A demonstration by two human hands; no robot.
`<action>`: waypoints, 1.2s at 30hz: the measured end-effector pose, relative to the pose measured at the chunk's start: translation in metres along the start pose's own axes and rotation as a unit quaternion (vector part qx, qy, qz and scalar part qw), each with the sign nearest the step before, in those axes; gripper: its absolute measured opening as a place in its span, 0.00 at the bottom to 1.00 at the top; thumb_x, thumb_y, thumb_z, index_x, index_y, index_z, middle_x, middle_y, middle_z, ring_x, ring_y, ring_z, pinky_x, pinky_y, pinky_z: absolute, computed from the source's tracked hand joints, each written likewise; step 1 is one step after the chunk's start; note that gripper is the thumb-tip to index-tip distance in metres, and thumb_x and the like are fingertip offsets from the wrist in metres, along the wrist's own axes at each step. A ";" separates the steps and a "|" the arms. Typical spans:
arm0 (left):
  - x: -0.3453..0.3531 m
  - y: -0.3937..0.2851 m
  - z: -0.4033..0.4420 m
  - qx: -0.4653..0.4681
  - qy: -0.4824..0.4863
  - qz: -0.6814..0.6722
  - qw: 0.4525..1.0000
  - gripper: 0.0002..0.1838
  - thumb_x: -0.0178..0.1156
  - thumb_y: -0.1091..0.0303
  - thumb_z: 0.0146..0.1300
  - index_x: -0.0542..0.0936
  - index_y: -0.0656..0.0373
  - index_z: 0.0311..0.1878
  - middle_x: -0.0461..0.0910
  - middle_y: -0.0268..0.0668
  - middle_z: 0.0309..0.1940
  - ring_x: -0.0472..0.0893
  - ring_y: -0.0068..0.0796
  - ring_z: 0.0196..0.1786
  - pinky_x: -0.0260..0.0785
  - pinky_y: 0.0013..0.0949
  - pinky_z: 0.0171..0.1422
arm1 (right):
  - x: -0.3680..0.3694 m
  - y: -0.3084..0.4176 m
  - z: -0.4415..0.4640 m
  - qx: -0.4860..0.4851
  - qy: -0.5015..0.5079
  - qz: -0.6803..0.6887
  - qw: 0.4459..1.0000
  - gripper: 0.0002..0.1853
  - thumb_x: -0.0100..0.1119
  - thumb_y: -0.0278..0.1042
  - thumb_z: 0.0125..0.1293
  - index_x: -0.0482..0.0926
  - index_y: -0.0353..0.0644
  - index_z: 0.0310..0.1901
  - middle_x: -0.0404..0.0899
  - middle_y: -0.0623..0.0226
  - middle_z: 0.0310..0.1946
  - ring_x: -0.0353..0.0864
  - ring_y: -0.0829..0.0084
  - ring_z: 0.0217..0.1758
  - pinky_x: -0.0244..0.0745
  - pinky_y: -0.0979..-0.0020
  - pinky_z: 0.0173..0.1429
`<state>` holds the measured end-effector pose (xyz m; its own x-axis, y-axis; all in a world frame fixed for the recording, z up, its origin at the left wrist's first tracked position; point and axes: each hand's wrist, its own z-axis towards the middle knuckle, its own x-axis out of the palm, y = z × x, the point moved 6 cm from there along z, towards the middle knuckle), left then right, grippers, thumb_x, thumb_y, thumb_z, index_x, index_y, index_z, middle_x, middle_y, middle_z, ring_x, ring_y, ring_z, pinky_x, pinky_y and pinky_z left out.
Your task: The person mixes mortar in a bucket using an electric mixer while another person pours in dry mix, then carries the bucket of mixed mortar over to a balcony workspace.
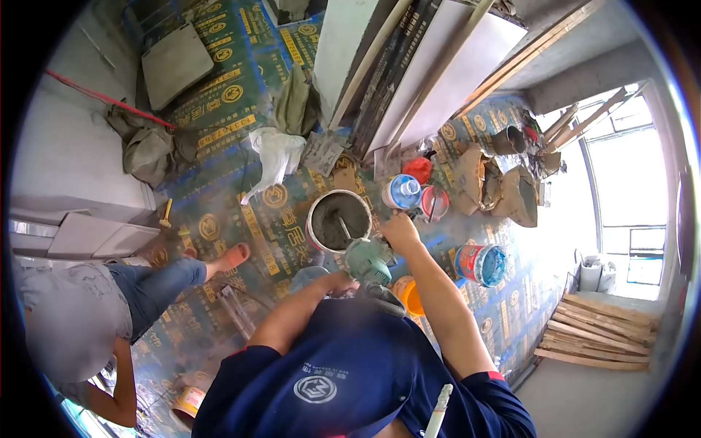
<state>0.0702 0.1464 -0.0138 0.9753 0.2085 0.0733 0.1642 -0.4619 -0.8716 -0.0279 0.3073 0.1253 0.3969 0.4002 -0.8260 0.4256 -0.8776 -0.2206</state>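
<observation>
A green handheld electric mixer is held in front of my body, its metal shaft reaching into a white bucket of grey mortar. My right hand is closed around a handle on the mixer's far right side. On the near left side, my left hand is wrapped against the mixer body; its fingers are partly hidden. Just right of the mixer stands an orange-yellow bucket. Beyond my right hand are a blue-capped water bottle and a red-rimmed bucket.
At left a person in a grey shirt sits or crouches, one leg stretched out. A blue-stained bucket stands at right. Tall boards lean at the back, wood strips lie at right, and printed protective sheeting covers the floor.
</observation>
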 end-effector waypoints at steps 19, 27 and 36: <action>0.010 -0.027 -0.013 -0.013 0.037 0.121 0.992 0.17 0.50 0.61 0.62 0.80 0.61 0.24 0.81 0.41 0.22 0.80 0.35 0.25 0.69 0.39 0.33 | 0.036 -0.005 -0.055 0.091 0.009 0.068 0.994 0.06 0.56 0.34 0.57 0.81 0.56 0.35 0.81 0.75 0.34 0.80 0.71 0.45 0.64 0.63 0.55; 0.027 -0.008 -0.006 -0.097 0.041 0.171 0.980 0.15 0.52 0.61 0.58 0.82 0.61 0.26 0.83 0.46 0.28 0.83 0.42 0.32 0.72 0.42 0.39 | 0.052 0.004 -0.082 0.117 -0.013 0.062 0.991 0.06 0.55 0.34 0.59 0.81 0.56 0.34 0.82 0.74 0.35 0.80 0.70 0.46 0.63 0.63 0.57; 0.043 -0.019 -0.012 -0.113 0.062 0.231 0.964 0.16 0.53 0.59 0.57 0.83 0.62 0.31 0.83 0.50 0.32 0.83 0.45 0.36 0.71 0.45 0.42 | 0.054 0.006 -0.097 0.108 -0.008 0.059 0.992 0.06 0.55 0.35 0.58 0.82 0.57 0.34 0.82 0.75 0.35 0.80 0.71 0.47 0.67 0.65 0.52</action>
<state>0.1105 0.1537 0.0116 0.9597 -0.1638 -0.2282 -0.2785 -0.6596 -0.6981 0.0749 0.3494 0.1296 0.4199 0.2893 -0.8603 0.1927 -0.9547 -0.2269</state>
